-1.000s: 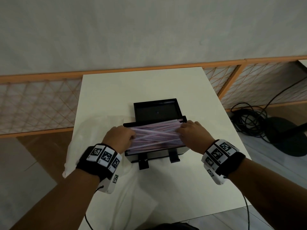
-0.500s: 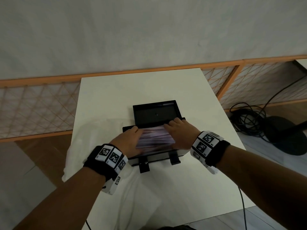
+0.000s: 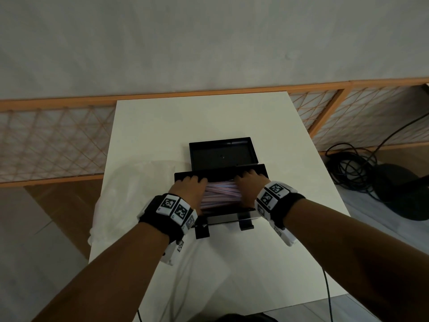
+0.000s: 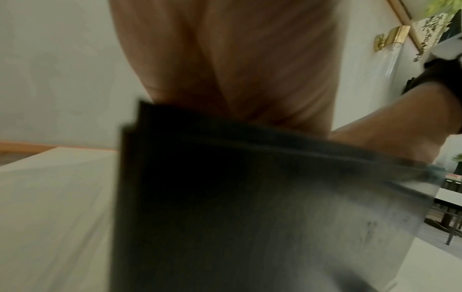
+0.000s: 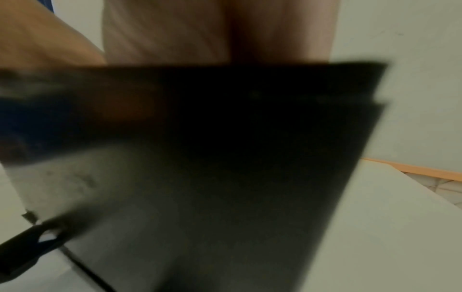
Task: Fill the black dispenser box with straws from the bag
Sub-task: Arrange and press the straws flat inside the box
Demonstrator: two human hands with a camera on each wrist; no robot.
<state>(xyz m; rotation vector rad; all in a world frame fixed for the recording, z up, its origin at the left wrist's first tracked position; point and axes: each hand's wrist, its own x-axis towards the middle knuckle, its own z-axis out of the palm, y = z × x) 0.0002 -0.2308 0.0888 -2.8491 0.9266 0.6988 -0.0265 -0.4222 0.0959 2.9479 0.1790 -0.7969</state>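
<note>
— Over the dispenser box (image 3: 221,189), what's changed?
— Left hand (image 3: 188,191) and right hand (image 3: 248,186) spread wider again, flat on straws (image 3: 219,194) lying inside; fingers apparently pressing, not gripping. Nearly filled.

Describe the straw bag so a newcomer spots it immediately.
Start at the white table, then find the black dispenser box at its middle. The bag lies left of the box, draped over the table's left edge: limp, translucent, crinkled plastic, unlike the rigid black box.
</note>
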